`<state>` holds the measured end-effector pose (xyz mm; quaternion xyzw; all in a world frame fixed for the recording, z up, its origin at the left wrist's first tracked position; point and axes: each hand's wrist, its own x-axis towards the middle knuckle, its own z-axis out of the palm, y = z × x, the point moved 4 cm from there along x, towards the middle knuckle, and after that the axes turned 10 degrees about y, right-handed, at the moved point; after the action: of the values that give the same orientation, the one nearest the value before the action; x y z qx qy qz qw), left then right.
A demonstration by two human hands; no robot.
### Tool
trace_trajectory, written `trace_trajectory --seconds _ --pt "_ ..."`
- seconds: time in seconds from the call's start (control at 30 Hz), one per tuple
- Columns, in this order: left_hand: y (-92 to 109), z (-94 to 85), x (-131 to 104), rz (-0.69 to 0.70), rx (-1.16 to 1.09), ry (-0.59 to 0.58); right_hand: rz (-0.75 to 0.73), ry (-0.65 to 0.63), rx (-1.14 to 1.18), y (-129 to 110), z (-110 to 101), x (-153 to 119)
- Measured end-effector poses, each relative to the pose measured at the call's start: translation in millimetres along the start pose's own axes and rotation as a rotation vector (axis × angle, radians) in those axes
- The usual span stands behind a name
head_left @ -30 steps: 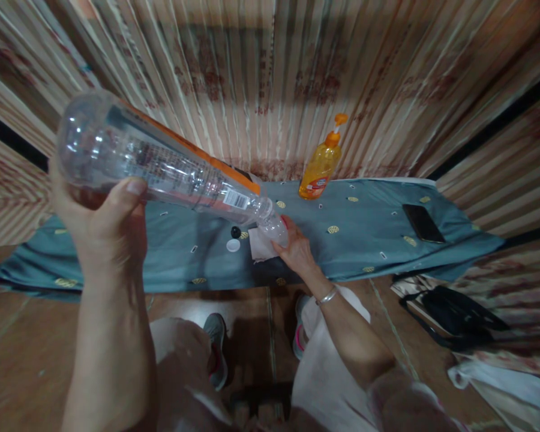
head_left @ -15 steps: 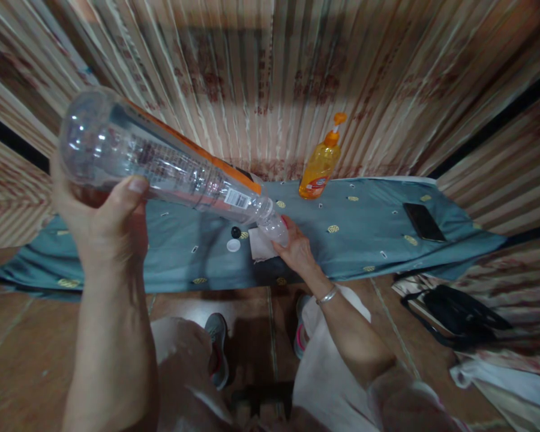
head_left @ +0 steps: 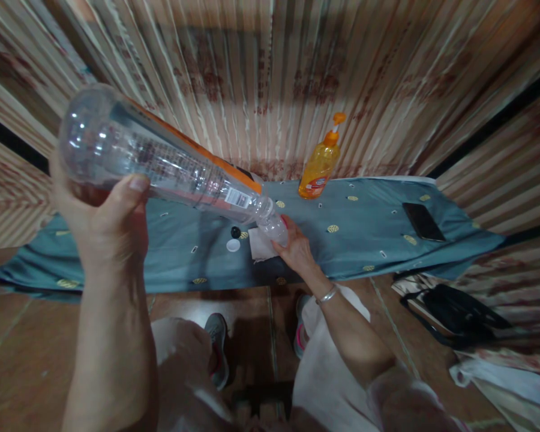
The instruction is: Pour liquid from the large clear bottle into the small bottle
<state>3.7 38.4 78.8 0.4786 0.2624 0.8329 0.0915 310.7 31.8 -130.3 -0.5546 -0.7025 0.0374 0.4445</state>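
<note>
My left hand [head_left: 108, 210] is wrapped round the base end of a large clear bottle [head_left: 171, 162] with an orange-edged label. The bottle is tilted, its neck pointing down to the right. Its mouth meets a small clear container [head_left: 275, 230], which my right hand [head_left: 294, 245] grips from the right. Whether liquid passes between them I cannot tell. Below the large bottle, a black cap [head_left: 236, 232] and a white cap [head_left: 233, 245] lie on the cloth beside a pale folded cloth [head_left: 261, 246].
An orange pump bottle [head_left: 318, 168] stands at the back of the teal-covered table [head_left: 360, 228]. A black phone [head_left: 423, 221] lies at the right. Striped curtains surround the table, and a black bag [head_left: 454, 312] is at the lower right.
</note>
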Motion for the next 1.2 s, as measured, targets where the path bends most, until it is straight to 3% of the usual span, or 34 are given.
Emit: trace_trajectory --seconds 0.83,1.2 --pt "3.9 4.7 1.4 0.011 -0.049 -0.016 -0.007 0.015 -0.006 0.1 2.8 -0.2" --pt "2.9 5.1 1.7 0.032 0.043 -0.004 0.0 0.005 0.0 2.3 3.1 -0.9"
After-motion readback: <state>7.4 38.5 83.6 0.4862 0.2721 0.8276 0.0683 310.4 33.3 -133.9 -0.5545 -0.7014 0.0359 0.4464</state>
